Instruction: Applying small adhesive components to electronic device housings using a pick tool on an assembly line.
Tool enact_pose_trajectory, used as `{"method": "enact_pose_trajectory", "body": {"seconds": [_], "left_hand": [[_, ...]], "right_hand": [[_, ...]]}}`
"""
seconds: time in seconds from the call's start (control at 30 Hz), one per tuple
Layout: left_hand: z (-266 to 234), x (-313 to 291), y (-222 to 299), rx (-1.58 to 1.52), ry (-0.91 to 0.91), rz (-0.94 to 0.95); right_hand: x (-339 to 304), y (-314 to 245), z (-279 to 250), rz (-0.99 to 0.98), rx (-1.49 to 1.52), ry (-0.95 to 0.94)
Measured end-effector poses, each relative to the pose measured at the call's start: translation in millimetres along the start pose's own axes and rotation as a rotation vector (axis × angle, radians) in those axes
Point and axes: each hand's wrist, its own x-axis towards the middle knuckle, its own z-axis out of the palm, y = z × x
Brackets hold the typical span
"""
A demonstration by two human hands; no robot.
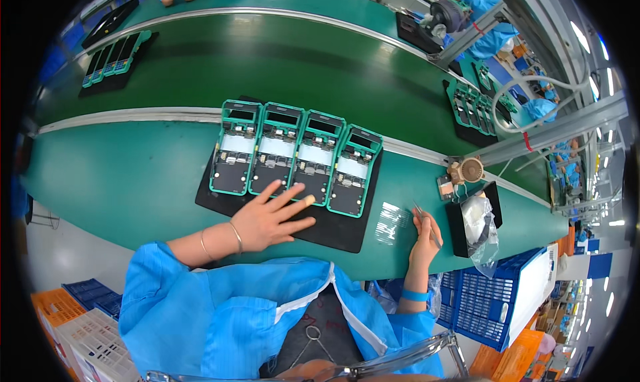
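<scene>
While my right hand [423,241] grips tweezers [418,209] right of the black mat [333,233], the clear sheet [392,223] lies between hand and mat; my left hand [262,223], open and spread, is nearer the four green casings [235,145] on the mat, long axes toward its far edge.

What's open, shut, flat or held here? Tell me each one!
Left hand: open, spread
Right hand: shut on tweezers
Tweezers: held, tips too tiny to tell
Four green gadgets: open, insides showing
Black mat: flat, under gadgets
Clear sheet: flat
Black box: open, bag poking out
</scene>
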Motion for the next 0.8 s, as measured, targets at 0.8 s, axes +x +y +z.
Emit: {"method": "enact_pose_trajectory", "body": {"seconds": [0.8], "left_hand": [[84.1,279.4,-158.2,-1.267,0.259,-0.599]], "right_hand": [[-1.0,6.6,-23.3,-0.003,0.021,-0.199]]}}
